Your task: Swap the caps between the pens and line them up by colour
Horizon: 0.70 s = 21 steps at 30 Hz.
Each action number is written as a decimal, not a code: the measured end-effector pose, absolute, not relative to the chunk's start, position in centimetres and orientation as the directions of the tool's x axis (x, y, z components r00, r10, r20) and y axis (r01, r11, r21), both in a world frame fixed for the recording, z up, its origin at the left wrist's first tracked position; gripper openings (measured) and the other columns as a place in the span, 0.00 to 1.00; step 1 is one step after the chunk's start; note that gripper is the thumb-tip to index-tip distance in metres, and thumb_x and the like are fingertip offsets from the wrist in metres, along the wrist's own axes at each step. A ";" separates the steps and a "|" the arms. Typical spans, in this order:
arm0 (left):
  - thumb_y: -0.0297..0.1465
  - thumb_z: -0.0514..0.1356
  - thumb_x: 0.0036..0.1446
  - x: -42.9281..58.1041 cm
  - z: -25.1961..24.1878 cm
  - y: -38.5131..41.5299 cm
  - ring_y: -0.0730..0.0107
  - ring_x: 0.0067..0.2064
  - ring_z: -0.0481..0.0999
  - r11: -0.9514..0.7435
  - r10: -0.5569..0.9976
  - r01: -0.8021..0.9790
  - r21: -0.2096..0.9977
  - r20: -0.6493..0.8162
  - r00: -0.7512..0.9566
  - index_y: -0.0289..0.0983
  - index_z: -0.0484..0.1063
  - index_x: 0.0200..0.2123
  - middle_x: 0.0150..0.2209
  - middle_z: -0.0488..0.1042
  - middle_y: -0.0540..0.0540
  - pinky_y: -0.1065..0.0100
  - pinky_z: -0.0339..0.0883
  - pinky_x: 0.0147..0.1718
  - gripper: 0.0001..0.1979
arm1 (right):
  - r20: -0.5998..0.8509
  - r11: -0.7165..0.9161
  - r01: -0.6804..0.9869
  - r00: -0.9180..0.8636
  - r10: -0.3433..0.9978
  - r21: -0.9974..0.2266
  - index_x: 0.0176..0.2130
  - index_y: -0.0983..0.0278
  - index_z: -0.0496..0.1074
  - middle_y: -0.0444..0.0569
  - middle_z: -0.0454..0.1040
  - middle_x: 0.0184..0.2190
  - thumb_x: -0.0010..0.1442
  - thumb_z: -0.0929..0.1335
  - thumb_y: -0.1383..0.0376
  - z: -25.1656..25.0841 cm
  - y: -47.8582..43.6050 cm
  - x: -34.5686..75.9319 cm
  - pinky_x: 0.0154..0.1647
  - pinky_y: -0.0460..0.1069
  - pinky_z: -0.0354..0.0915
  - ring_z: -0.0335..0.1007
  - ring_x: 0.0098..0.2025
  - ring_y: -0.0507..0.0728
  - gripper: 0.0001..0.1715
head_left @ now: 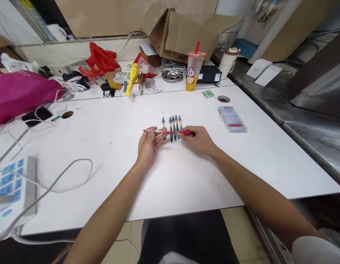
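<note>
Over the white table [126, 154], my left hand [148, 145] pinches a thin pen refill [172, 132] with red ink, its red tip sticking out to the left. A second thin white stick shows between these fingers; I cannot make out what it is. My right hand [199, 138] grips a red pen barrel [187, 132], and the refill's right end meets it at the fingertips. Just behind both hands lies a row of click pens: a clear one [163, 121], black ones [170, 126], a blue one [176, 119] and a pink-red one [180, 120], partly covered by my fingers.
At the back stand a drink cup [193, 71], an opened cardboard box [183, 33] and a red plastic bag [101, 58]. A tape roll [223, 99] and a blurred-out flat object [232, 119] lie to the right. A power strip [16, 187] with loose cables occupies the left.
</note>
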<state>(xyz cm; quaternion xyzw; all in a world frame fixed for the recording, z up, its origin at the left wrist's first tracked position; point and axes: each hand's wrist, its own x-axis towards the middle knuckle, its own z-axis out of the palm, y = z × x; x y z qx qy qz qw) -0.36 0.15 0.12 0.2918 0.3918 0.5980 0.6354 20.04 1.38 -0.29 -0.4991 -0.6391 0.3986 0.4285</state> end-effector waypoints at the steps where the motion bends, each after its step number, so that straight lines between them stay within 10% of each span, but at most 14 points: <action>1: 0.35 0.55 0.72 -0.1 0.1 0.1 0.62 0.44 0.85 0.129 0.989 -0.542 0.831 -0.148 0.010 0.39 0.67 0.44 0.45 0.83 0.39 0.68 0.78 0.36 0.06 | 0.130 0.172 0.302 -0.155 0.979 -0.938 0.38 0.63 0.83 0.43 0.67 0.23 0.58 0.74 0.50 -0.3 1.3 19.9 0.27 0.49 0.55 0.56 0.26 0.51 0.20; 6: 0.34 0.53 0.73 -0.3 0.3 0.2 0.64 0.42 0.86 0.116 0.988 -0.577 0.809 -0.153 -0.017 0.39 0.66 0.43 0.45 0.83 0.40 0.70 0.78 0.38 0.06 | 0.142 0.195 0.308 -0.187 0.972 -0.931 0.52 0.59 0.81 0.44 0.71 0.26 0.63 0.69 0.47 0.0 1.2 19.9 0.30 0.49 0.59 0.62 0.28 0.52 0.25; 21: 0.33 0.53 0.73 -0.4 0.6 0.1 0.63 0.42 0.86 0.112 0.986 -0.571 0.813 -0.162 -0.038 0.39 0.66 0.43 0.46 0.82 0.40 0.70 0.78 0.37 0.05 | 0.208 0.251 0.339 -0.156 0.965 -0.907 0.41 0.59 0.84 0.49 0.82 0.38 0.58 0.74 0.59 0.4 1.2 19.9 0.40 0.52 0.69 0.74 0.36 0.55 0.11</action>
